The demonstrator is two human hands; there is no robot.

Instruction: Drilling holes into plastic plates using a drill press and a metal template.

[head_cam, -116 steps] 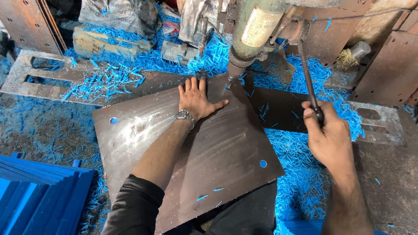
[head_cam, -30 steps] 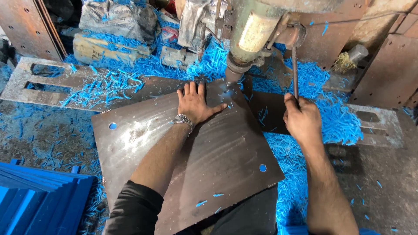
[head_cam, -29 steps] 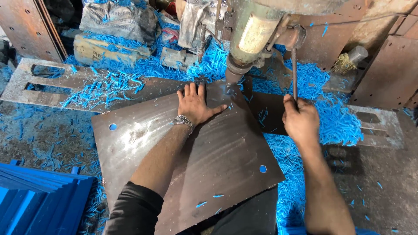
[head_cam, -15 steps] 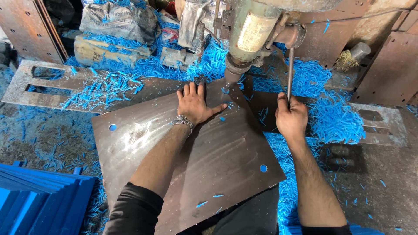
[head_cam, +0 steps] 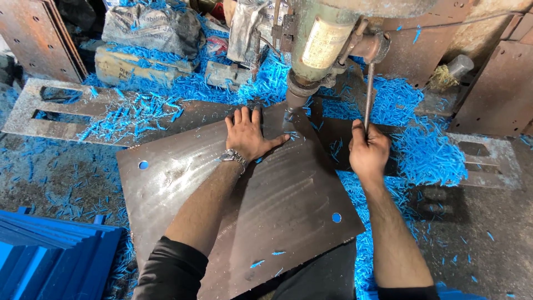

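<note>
Right now my left hand point(head_cam: 248, 135) lies flat, fingers spread, gripping nothing, just pressing on the dark metal plate point(head_cam: 277, 205) near its top corner, thumb pointing toward the drill bit point(head_cam: 288, 114). Bit tip touches the plate right beside my thumb, under the greenish drill head point(head_cam: 319, 44). My right hand point(head_cam: 367, 153) is clenched round the lower end of the thin steel lever point(head_cam: 368, 97), which hangs nearly upright from the machine's side. Plate sits tilted like a diamond on the bench, w/ round holes at its left point(head_cam: 144, 165) and right point(head_cam: 336, 217) corners. Blue shavings point(head_cam: 427, 155) heaped all around; stack of blue sheets point(head_cam: 50, 250) at lower left.
</note>
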